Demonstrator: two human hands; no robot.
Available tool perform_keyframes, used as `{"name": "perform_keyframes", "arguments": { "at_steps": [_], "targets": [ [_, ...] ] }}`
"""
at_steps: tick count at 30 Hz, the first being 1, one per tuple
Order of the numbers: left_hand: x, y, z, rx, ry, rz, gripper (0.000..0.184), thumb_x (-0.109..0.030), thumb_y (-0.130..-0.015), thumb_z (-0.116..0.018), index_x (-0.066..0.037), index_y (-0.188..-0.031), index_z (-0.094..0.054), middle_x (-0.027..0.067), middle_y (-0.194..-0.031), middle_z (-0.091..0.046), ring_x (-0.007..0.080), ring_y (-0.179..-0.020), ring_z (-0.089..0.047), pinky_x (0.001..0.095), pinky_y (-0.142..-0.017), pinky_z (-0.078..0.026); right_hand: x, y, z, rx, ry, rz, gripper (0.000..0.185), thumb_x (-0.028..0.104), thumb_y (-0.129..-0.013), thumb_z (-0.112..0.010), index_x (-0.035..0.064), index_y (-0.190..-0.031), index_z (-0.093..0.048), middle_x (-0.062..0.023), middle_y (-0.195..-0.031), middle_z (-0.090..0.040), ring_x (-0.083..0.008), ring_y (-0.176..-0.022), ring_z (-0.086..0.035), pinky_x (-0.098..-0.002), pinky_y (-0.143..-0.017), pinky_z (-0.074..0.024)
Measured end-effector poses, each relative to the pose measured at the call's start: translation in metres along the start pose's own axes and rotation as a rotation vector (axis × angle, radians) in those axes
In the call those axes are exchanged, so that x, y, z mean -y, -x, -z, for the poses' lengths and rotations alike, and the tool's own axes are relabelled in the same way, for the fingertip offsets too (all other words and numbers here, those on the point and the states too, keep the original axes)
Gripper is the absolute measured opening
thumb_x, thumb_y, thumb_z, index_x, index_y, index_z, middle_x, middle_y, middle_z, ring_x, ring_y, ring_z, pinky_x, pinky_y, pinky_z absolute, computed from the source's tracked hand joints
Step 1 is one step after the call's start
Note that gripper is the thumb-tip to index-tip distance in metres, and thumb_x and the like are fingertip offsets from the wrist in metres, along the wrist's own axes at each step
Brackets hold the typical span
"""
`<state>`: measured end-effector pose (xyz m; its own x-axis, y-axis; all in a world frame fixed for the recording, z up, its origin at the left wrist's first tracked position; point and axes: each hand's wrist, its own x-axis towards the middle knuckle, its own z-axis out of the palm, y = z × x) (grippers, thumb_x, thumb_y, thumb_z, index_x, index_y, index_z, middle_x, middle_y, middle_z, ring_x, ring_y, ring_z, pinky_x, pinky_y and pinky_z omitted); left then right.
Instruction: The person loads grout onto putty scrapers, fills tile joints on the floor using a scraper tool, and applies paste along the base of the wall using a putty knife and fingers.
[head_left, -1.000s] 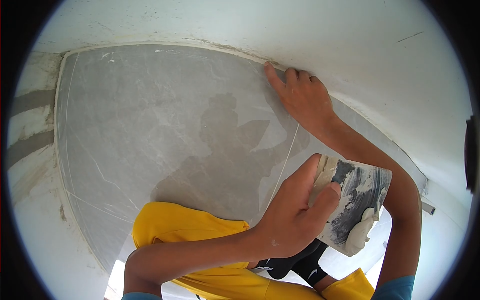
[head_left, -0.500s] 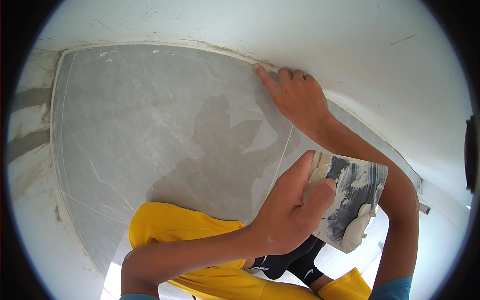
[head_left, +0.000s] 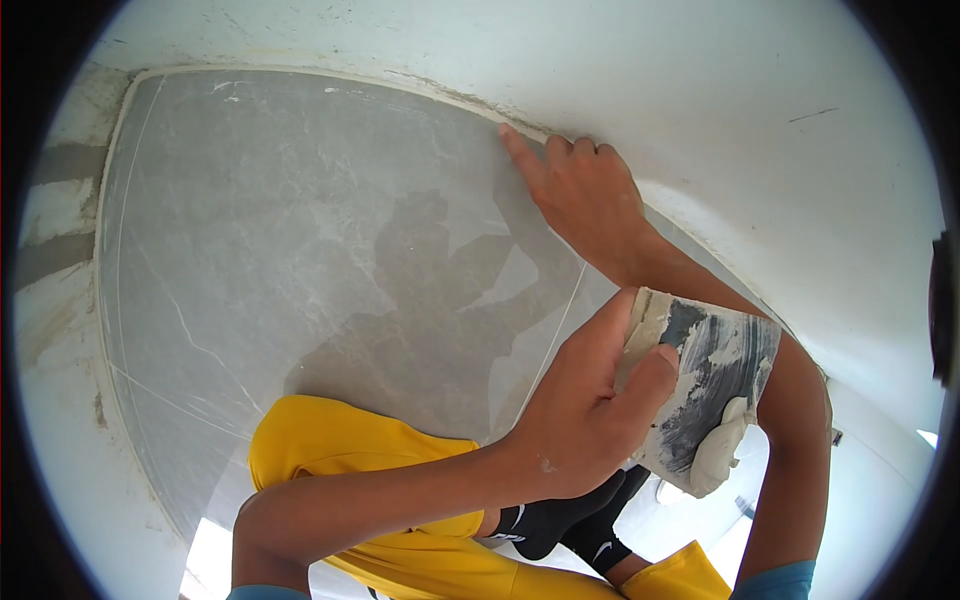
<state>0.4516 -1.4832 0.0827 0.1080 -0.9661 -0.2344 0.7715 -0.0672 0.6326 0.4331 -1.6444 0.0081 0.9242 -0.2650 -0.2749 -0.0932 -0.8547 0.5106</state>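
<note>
My left hand (head_left: 585, 410) grips a flat, roughly square plate (head_left: 690, 385) smeared with dark and pale paste, thumb on top. A thick cream-coloured lump of paste (head_left: 722, 450) clings to its lower right corner. Farther up, my right hand (head_left: 590, 195) rests at the joint where the grey marbled tile floor (head_left: 250, 220) meets the white wall (head_left: 700, 90). Its index finger is stretched out with the tip on the pale paste line (head_left: 455, 97); the other fingers curl against the wall edge. Nothing shows in that hand.
At the left, a wall base (head_left: 65, 210) carries grey and white bands. My knee in yellow trousers (head_left: 340, 440) and my black-socked feet (head_left: 560, 515) are close below the plate. A pale line of paste borders the floor along the walls.
My right index fingertip has slid slightly left along the joint. The plate stays in my left hand, shifted a little up and right in view. The camera view has moved slightly.
</note>
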Motion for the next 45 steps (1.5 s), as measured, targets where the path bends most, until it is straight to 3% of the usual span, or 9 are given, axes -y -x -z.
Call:
{"name": "perform_keyframes", "arguments": {
  "at_steps": [13, 20, 29, 32, 34, 36, 38, 41, 45],
  "targets": [
    [0.002, 0.001, 0.004, 0.040, -0.007, 0.056, 0.025, -0.024, -0.095, -0.048, 0.000, -0.100, -0.044, 0.0100, -0.086, -0.056, 0.0095, -0.078, -0.053, 0.0262, -0.066, -0.044, -0.030, 0.070, -0.032, 0.262, 0.206, -0.018, 0.071, 0.011, -0.078, -0.061, 0.0142, -0.145, -0.038, -0.0032, -0.070, -0.055, -0.0132, -0.058, -0.054, -0.0266, -0.050, -0.0411],
    [0.004, 0.001, -0.001, 0.044, 0.014, 0.090, 0.022, -0.022, -0.095, -0.047, -0.001, -0.100, -0.045, 0.0075, -0.084, -0.055, 0.0076, -0.076, -0.051, 0.0250, -0.064, -0.044, -0.013, 0.045, -0.015, 0.150, 0.028, -0.044, 0.071, 0.010, -0.079, -0.061, 0.0131, -0.146, -0.037, -0.0039, -0.072, -0.057, -0.0143, -0.061, -0.056, -0.0278, -0.051, -0.0415],
    [0.008, -0.003, 0.000, 0.006, 0.017, 0.128, 0.019, -0.018, -0.095, -0.048, 0.000, -0.103, -0.049, 0.0043, -0.087, -0.059, 0.0062, -0.076, -0.054, 0.0228, -0.065, -0.046, -0.040, 0.090, -0.038, 0.291, 0.086, -0.073, 0.072, 0.009, -0.080, -0.064, 0.0150, -0.146, -0.036, -0.0046, -0.075, -0.058, -0.0156, -0.064, -0.058, -0.0274, -0.054, -0.0415],
    [0.005, -0.008, 0.004, -0.066, 0.060, 0.189, 0.019, -0.015, -0.094, -0.048, 0.000, -0.105, -0.052, 0.0047, -0.090, -0.061, 0.0065, -0.079, -0.056, 0.0229, -0.068, -0.047, -0.061, 0.130, -0.032, 0.443, -0.042, -0.149, 0.065, 0.007, -0.080, -0.065, 0.0132, -0.142, -0.043, -0.0077, -0.083, -0.060, -0.0180, -0.073, -0.060, -0.0288, -0.061, -0.0454],
    [0.006, -0.013, 0.007, -0.103, 0.118, 0.257, 0.020, -0.014, -0.093, -0.048, 0.000, -0.106, -0.054, 0.0051, -0.092, -0.062, 0.0066, -0.080, -0.057, 0.0233, -0.070, -0.048, -0.074, 0.161, -0.015, 0.037, -0.630, -0.281, 0.050, 0.006, -0.076, -0.066, 0.0076, -0.126, -0.058, -0.0100, -0.090, -0.061, -0.0230, -0.083, -0.062, -0.0372, -0.070, -0.0480],
    [0.007, -0.019, 0.009, -0.168, 0.041, 0.270, 0.022, -0.012, -0.092, -0.047, 0.000, -0.107, -0.056, 0.0058, -0.093, -0.063, 0.0078, -0.081, -0.059, 0.0244, -0.073, -0.049, -0.080, 0.182, 0.020, 0.010, -0.865, -0.409, 0.043, 0.001, -0.079, -0.061, 0.0051, -0.122, -0.060, -0.0102, -0.095, -0.058, -0.0217, -0.090, -0.059, -0.0350, -0.077, -0.0473],
    [0.008, -0.022, 0.010, -0.164, 0.005, 0.285, 0.022, -0.012, -0.092, -0.047, 0.001, -0.107, -0.056, 0.0059, -0.093, -0.063, 0.0083, -0.081, -0.059, 0.0248, -0.073, -0.049, -0.076, 0.204, 0.051, -0.216, -1.282, -0.445, 0.043, -0.005, -0.077, -0.060, 0.0054, -0.119, -0.063, -0.0085, -0.093, -0.056, -0.0197, -0.084, -0.056, -0.0327, -0.075, -0.0462],
    [0.007, -0.023, 0.008, -0.155, -0.023, 0.310, 0.023, -0.012, -0.091, -0.047, 0.001, -0.108, -0.056, 0.0062, -0.094, -0.063, 0.0092, -0.082, -0.060, 0.0252, -0.074, -0.049, -0.060, 0.223, 0.082, -0.213, -1.445, -0.305, 0.048, -0.011, -0.075, -0.059, 0.0077, -0.119, -0.064, -0.0072, -0.092, -0.053, -0.0186, -0.082, -0.053, -0.0301, -0.073, -0.0447],
    [0.007, -0.021, 0.005, -0.125, -0.034, 0.311, 0.022, -0.013, -0.090, -0.048, 0.000, -0.107, -0.055, 0.0065, -0.095, -0.064, 0.0093, -0.083, -0.060, 0.0252, -0.075, -0.049, -0.048, 0.224, 0.088, -0.189, -1.434, -0.342, 0.052, -0.014, -0.073, -0.059, 0.0097, -0.119, -0.064, -0.0077, -0.093, -0.053, -0.0188, -0.082, -0.053, -0.0285, -0.071, -0.0439]
  ]
}}
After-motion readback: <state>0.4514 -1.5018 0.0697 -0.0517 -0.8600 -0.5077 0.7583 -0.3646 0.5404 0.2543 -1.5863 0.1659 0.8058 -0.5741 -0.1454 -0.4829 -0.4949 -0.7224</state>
